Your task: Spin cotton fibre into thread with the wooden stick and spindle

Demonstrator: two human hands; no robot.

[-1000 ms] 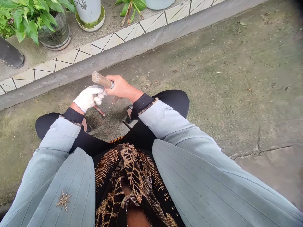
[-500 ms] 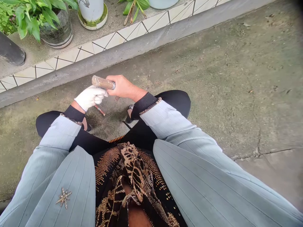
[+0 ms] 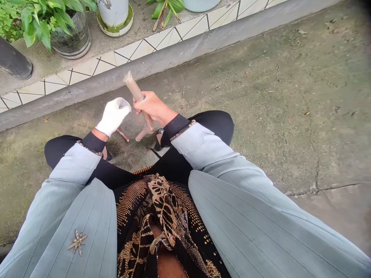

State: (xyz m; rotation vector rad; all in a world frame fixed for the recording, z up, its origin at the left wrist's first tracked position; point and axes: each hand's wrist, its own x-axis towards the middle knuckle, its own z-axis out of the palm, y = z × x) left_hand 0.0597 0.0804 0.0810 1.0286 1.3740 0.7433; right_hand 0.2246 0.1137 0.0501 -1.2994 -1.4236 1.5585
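Note:
My bare right hand (image 3: 151, 106) is closed around a forked wooden stick (image 3: 133, 85). Its thick end points up and away, and a branch shows below the fist. A thin strand (image 3: 132, 107), wire or thread, runs from the stick toward my left hand (image 3: 114, 114). That hand wears a white glove, with fingers pinched together on the strand, apart from the wood. Where the strand wraps the stick is mostly behind my right fingers. A thin reddish stick (image 3: 123, 135) lies on the ground below the gloved hand.
My knees are spread, with my shoes (image 3: 159, 139) on the concrete ground (image 3: 275, 116). Ahead runs a low tiled ledge (image 3: 136, 51) bearing a glass pot (image 3: 72, 40) with a leafy plant, a white pot (image 3: 113, 13) in a saucer, and a dark pipe (image 3: 14, 60) at the left.
The stick has turned from nearly level to steeply slanted, so its forked lower part shows. My left hand has moved off the stick, slightly up and left, with the strand stretched between the hands.

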